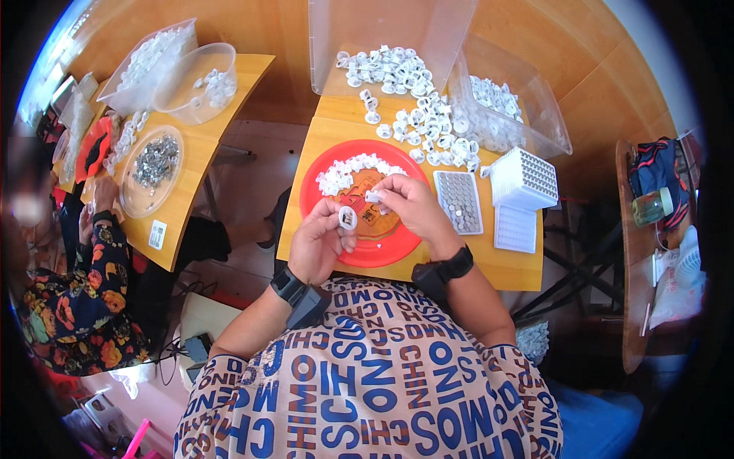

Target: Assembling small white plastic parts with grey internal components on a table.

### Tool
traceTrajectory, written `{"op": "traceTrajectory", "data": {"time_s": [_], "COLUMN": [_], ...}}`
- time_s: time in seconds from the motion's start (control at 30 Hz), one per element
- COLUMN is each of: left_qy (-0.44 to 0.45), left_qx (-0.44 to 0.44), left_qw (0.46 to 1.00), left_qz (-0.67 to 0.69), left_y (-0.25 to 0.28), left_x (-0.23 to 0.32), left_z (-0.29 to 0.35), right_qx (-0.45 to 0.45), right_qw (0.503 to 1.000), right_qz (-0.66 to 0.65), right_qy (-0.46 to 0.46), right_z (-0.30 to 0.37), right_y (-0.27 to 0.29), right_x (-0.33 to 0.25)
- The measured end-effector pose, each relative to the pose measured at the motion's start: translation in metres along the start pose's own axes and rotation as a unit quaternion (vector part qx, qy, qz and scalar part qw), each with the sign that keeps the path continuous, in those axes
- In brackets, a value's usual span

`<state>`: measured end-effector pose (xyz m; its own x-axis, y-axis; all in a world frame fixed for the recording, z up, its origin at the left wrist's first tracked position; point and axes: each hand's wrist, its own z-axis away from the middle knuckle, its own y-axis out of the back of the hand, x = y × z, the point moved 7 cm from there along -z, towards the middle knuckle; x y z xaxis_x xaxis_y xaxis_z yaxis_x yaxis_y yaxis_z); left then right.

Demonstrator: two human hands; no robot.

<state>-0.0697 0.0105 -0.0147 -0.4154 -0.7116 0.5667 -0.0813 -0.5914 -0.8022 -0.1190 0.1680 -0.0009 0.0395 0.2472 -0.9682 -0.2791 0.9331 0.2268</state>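
My left hand (pixel 323 238) is closed on a round white plastic part (pixel 348 218) with a dark opening in its face. Just to its right, my right hand (pixel 407 203) pinches a small white plastic piece (pixel 372 196) between thumb and fingers. Both hands are over a round red tray (pixel 313 177) with an orange pattern in its middle. Small white pieces (pixel 342 177) lie along the tray's far side. Beside my right hand, a white tray (pixel 475 227) holds rows of small grey discs.
Many white round parts (pixel 395 67) spill from a tipped clear bin (pixel 329 46). A second clear bin (pixel 547 99) and stacked white trays (pixel 527 180) stand at right. On the left, a co-worker's hand (pixel 105 191) is near a bowl of metal pieces (pixel 155 162) on another table.
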Motion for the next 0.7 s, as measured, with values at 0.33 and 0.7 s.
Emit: {"op": "traceTrajectory", "data": {"time_s": [0.33, 0.7], "left_qy": [0.004, 0.001], "left_qx": [-0.091, -0.088], "left_qw": [0.996, 0.994], "left_qz": [0.025, 0.068], "left_y": [-0.017, -0.015], "left_x": [-0.008, -0.005], "left_z": [-0.004, -0.002], "right_qx": [-0.033, 0.012], "right_qw": [0.982, 0.974], "right_qz": [-0.185, -0.225], "right_qy": [-0.008, 0.016], "right_z": [0.029, 0.034], "right_y": [-0.021, -0.012], "right_x": [-0.026, -0.03]}}
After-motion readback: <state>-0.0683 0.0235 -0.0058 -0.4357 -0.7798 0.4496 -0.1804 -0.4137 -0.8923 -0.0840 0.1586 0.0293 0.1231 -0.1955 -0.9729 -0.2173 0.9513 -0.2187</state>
